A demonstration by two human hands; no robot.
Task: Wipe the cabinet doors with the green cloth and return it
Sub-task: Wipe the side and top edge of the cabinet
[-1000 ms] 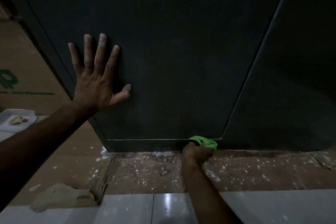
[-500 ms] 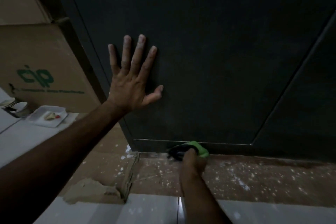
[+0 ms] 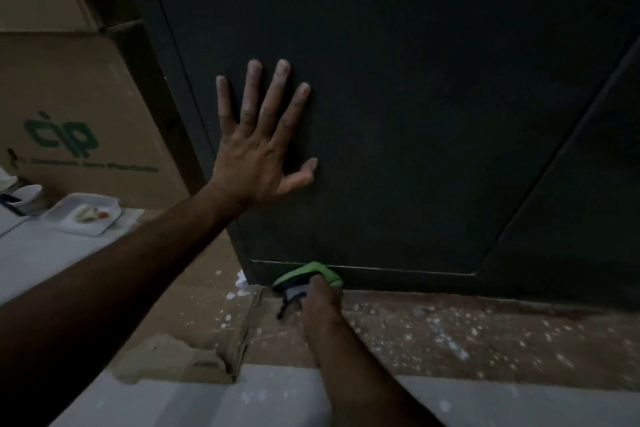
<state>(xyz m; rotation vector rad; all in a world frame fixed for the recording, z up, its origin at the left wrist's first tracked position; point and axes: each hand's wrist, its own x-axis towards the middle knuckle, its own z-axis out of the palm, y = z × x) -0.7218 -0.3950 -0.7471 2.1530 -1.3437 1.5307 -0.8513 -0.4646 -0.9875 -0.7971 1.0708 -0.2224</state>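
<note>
- Low down, the green cloth (image 3: 320,273) is bunched against the bottom edge of the dark cabinet door (image 3: 398,114), just above the floor; a darker, greyish fold of it hangs on the left side.
- The right hand (image 3: 320,302) grips the cloth from below, its fingers (image 3: 317,282) closed around the fabric and pressed toward the door's lower strip.
- The left hand (image 3: 258,146) lies flat on the same door higher up, fingers (image 3: 277,94) spread wide apart and the thumb out to the side, holding nothing; the fingertips look dusted pale.
- The door is a smooth, matte, near-black panel; a thin seam runs diagonally at the right, dividing it from a second door (image 3: 571,218) of the same finish.
- Below the doors the floor (image 3: 450,329) is rough brown, speckled with white flecks and splashes, with a cracked, ragged edge at the left.
- Nearer the camera lies a band of glossy pale tiles (image 3: 277,402).
- At the left, a brown cardboard box (image 3: 86,107) with green printed lettering stands beside the cabinet.
- In front of the box, a white square tray (image 3: 55,220) holds a small bit of something pale and red, too dim to name; further white dishes (image 3: 27,194) sit at the frame's edge.
- The room is dimly lit.
</note>
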